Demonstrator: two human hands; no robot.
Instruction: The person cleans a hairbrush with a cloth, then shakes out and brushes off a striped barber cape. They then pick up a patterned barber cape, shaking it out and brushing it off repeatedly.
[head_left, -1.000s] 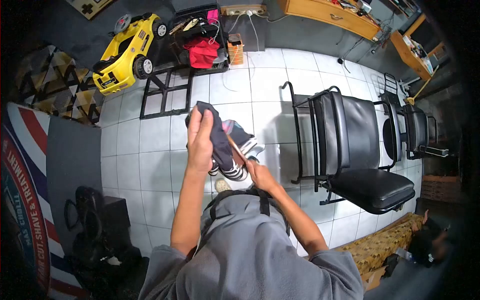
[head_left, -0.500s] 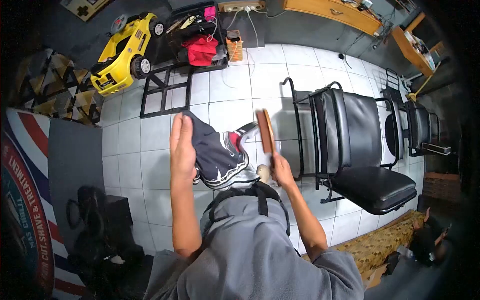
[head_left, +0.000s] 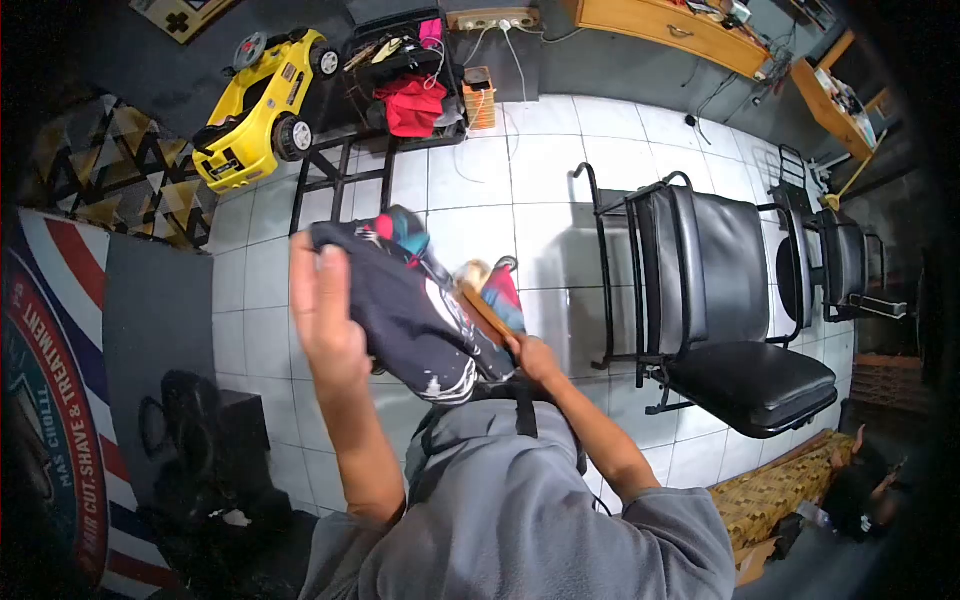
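Observation:
A dark cloth [head_left: 395, 300] with white print along its lower edge hangs in front of my body. My left hand [head_left: 335, 315], raised at the left, grips its upper left corner. In my right hand [head_left: 537, 358] is a wooden-handled brush [head_left: 486, 314], angled up and left, its bristle side over the cloth's right edge. Blurred pink and blue shapes [head_left: 503, 292] show just beyond the brush, and more appear behind the cloth's top edge.
Black padded chairs [head_left: 715, 260] with metal frames stand at the right on white tiles [head_left: 550, 235]. A yellow toy car [head_left: 262, 105], a black frame [head_left: 340, 180] and an open case [head_left: 405, 100] are at the upper left. A person [head_left: 865, 485] is at the lower right.
My left hand and the cloth have moved left. The brush has swung from nearly upright to tilted left, against the cloth's edge, and pink and blue shapes have come into view.

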